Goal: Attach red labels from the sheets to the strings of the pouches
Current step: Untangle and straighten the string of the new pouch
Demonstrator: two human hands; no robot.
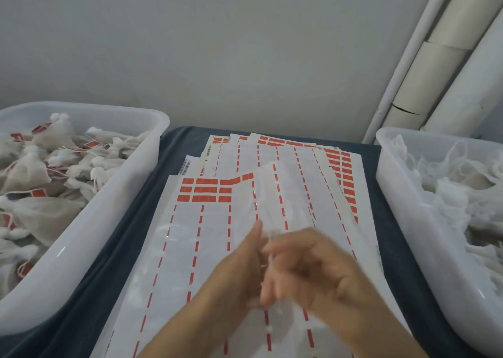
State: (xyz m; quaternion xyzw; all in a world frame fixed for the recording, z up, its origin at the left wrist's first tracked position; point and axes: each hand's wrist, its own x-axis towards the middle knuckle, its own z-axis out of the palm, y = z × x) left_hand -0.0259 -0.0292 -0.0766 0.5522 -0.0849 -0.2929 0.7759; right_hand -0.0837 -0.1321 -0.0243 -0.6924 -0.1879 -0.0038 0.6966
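Head view, one frame. Both hands meet low at centre, over the label sheets [206, 248]. Motion blur is heavy there.

Left hand [239, 270]: fingers mostly straight, pointing up and away, edge-on to the camera, pressed close against the right hand.

Right hand [313, 265]: fingers loosely curled toward the left hand. A thin white string [268, 327] with a small knot hangs below the two hands; it appears to be pinched between them, but which fingers hold it I cannot tell through the blur.

Sheets: several overlapping white sheets fanned across a dark blue cloth [114, 248] on the counter. Most rows are stripped, leaving red dashed lines. Remaining red labels [204, 190] sit in a block at the top of the nearest sheet; more run down the right edge of a sheet behind.

Left bin [114, 219]: translucent white plastic, filled with pouches [30, 172] whose strings carry red labels.

Right bin [402, 221]: same type, holds loose white gauzy pouches [457, 194], no red visible on them.

Behind: plain grey wall, white pipes [441, 58] at upper right.
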